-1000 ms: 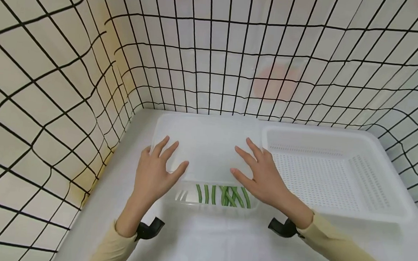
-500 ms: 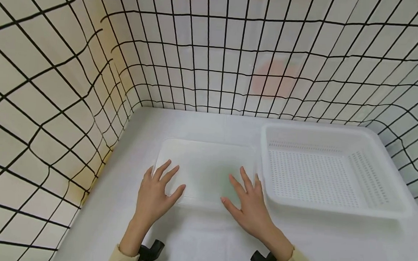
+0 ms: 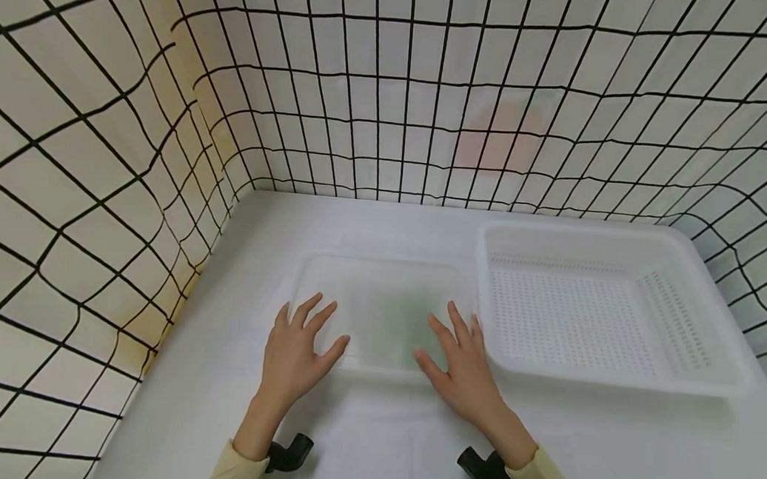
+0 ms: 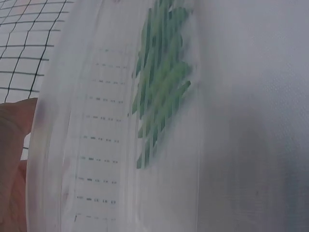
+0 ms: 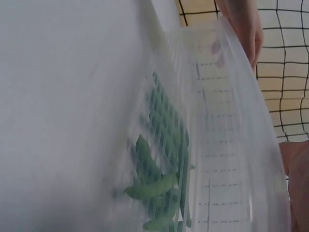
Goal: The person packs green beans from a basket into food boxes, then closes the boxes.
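Note:
A translucent plastic lid (image 3: pixel 368 316) lies over a clear box (image 4: pixel 169 193). Long green pods that look like green beans (image 4: pixel 161 72) show through the box wall in both wrist views; from above they are just a green blur. My left hand (image 3: pixel 295 356) rests on the lid's left side, fingers spread. On the right side my right hand (image 3: pixel 464 375) lies likewise, with its thumb pointing inward. In the right wrist view, pods (image 5: pixel 154 186) lie in a loose heap behind the ribbed wall. Whether the lid's rim is fully seated cannot be made out.
Close to the right of the box stands a white perforated basket (image 3: pixel 571 319). Black wire grid panels (image 3: pixel 419 116) rise behind and at both sides. A white cloth (image 3: pixel 382 447) covers the table.
The lid came down toward me onto the box with both hands on it, covering the pods that showed at the front. In the last half second the hands have barely shifted.

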`<state>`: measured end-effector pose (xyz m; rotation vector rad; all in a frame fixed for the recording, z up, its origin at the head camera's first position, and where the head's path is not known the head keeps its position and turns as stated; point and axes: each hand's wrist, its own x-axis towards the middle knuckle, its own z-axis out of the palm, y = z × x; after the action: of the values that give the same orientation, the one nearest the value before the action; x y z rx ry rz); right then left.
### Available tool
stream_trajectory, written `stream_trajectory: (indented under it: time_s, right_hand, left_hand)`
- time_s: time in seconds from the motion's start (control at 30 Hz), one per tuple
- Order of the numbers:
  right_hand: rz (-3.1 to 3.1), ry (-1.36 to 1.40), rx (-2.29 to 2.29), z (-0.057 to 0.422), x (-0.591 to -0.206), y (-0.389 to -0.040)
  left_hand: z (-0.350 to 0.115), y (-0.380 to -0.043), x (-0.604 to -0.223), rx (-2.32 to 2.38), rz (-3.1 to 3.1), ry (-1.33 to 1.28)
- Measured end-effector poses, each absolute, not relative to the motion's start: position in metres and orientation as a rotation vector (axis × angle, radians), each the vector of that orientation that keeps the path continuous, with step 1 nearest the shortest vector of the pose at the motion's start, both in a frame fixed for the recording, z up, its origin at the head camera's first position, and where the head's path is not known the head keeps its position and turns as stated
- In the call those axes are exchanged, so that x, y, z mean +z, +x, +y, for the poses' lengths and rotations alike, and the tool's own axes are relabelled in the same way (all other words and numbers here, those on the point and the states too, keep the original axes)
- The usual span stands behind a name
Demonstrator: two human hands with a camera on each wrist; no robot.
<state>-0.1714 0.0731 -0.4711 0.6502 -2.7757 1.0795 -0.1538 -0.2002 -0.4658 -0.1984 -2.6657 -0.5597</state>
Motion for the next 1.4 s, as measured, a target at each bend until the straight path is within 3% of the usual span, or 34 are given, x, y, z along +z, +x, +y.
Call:
stream_trajectory:
  time_s: [0.43,0.9,1.4]
  right_hand:
    - [-2.693,0.524,1.153,0.082,-0.476,-0.195]
    - [-2.404,0.486,1.306,0.081,-0.495,-0.194]
    - [-2.402,0.733,0.759,0.074,-0.509,-0.161]
  left_hand:
    - [-0.181,-0.175,-0.463,-0.432,-2.725,-0.09]
    - [-0.182,-0.177,-0.475,-0.362,-2.582,-0.088]
    - [-0.193,-0.166,-0.48,-0.276,-2.705,-0.237]
